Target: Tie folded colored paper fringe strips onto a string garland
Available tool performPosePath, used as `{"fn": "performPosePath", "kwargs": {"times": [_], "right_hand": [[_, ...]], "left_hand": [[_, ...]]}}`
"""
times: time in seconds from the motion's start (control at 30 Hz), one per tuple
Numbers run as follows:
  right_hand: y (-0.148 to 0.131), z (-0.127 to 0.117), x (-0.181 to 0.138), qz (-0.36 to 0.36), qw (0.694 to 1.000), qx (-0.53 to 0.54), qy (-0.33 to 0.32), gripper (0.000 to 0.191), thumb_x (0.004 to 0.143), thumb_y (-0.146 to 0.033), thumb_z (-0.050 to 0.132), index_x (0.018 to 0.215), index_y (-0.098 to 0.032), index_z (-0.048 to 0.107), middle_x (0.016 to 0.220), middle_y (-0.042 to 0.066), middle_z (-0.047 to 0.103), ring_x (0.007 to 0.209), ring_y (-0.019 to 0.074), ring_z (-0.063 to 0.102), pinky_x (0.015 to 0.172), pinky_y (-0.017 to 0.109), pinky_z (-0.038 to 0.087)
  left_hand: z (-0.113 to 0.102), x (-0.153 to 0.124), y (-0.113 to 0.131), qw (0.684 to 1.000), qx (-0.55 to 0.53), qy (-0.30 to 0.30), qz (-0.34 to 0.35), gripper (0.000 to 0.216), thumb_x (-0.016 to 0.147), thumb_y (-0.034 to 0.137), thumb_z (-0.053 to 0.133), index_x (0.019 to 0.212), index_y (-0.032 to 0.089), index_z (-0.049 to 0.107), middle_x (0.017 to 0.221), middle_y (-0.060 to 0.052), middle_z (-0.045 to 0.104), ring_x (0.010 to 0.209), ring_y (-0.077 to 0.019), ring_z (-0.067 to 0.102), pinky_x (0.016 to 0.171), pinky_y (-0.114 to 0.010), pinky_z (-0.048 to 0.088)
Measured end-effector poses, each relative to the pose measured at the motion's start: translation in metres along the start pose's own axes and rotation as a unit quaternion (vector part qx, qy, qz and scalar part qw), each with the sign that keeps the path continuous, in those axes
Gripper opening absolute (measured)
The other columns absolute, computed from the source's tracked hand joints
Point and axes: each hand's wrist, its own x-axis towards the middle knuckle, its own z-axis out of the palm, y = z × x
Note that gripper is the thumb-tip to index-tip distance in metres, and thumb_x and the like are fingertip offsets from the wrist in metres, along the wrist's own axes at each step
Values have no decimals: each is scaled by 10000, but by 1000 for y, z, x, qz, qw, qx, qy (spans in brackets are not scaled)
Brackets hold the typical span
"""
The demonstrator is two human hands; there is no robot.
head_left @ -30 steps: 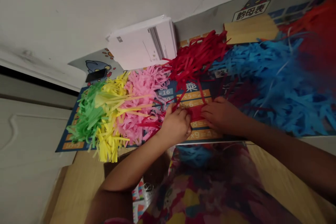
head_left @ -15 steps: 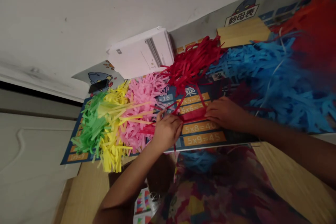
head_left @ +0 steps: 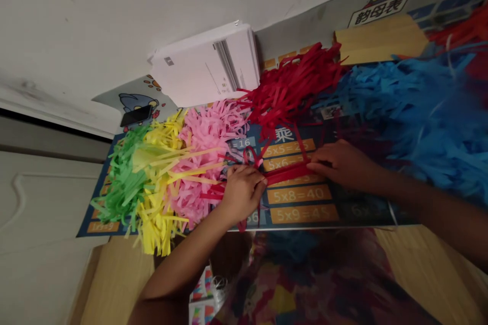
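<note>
A flat red paper strip (head_left: 287, 172) stretches low over the printed times-table mat (head_left: 301, 213). My left hand (head_left: 244, 190) is closed on its left part, fingers curled down. At the strip's right end, my right hand (head_left: 333, 165) pinches it between thumb and fingers. Thin red fringe ends stick out around my left hand, over the pink paper tassel (head_left: 213, 132). Above the strip lies a heap of red paper fringe (head_left: 295, 86), with a few strands trailing down toward it.
Green (head_left: 125, 177) and yellow (head_left: 158, 213) fringes lie at the left. Blue fringe (head_left: 412, 106) spreads across the right, below a folded yellow paper (head_left: 381, 40). A white box (head_left: 202, 68) leans on the wall, near a dark phone (head_left: 136, 116).
Both hands still hold the red strip, which now slants up a little to the right. The view has shifted slightly, showing less of the red pile at far right.
</note>
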Motion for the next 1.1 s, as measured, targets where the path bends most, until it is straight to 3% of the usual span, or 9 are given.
{"fn": "performPosePath", "kwargs": {"times": [0.2,0.43,0.57,0.63,0.7,0.8,0.97,1.1], "right_hand": [[-8,-5,16,78,992,-81,-62,314,926,-416,514,760,-224,699,806,21,747,811,223,667,740,343,318],[-7,-6,22,83,989,-88,-81,340,923,-441,507,729,-220,678,770,21,743,756,210,656,706,340,317],[-13,-9,19,84,988,-117,-61,271,912,-417,556,787,-214,685,784,31,739,761,218,638,715,350,298],[-22,-12,15,33,988,-154,6,210,908,-369,580,833,-205,688,853,55,741,824,236,626,744,367,290],[-32,-12,9,-77,980,-175,57,155,918,-283,571,873,-198,693,925,72,736,926,251,607,812,396,284],[-41,-8,5,-202,961,-182,41,132,912,-196,567,885,-174,695,903,70,720,910,227,588,884,420,259],[-33,-1,12,-183,963,-195,21,182,922,-161,547,793,-159,675,823,59,700,829,198,569,868,411,246],[-42,-1,14,-141,968,-199,56,148,908,-193,572,811,-166,681,869,83,706,899,233,567,833,412,252]], "left_hand": [[-1,12,5,993,102,-48,-43,311,950,297,536,695,178,668,763,-49,702,817,-226,627,769,-397,333],[1,19,5,989,121,-64,-50,321,921,318,565,641,189,653,730,-46,698,814,-235,638,748,-400,324],[3,17,3,990,124,-34,-54,170,893,316,634,796,187,687,830,-52,714,833,-242,629,755,-398,347],[3,15,1,990,141,13,0,131,906,287,645,982,190,692,984,-70,727,922,-252,615,793,-405,360],[2,13,0,979,172,37,102,160,945,240,606,1085,214,678,1091,-66,723,1012,-249,584,857,-418,360],[1,11,6,955,216,36,201,145,975,225,552,992,214,695,1027,-45,738,1029,-240,559,958,-454,338],[6,12,22,946,259,69,181,287,948,388,554,861,160,705,880,-80,705,995,-273,555,1077,-549,281],[15,14,23,941,276,106,166,222,947,312,566,836,165,689,816,-55,685,932,-249,566,1062,-541,314]]}}
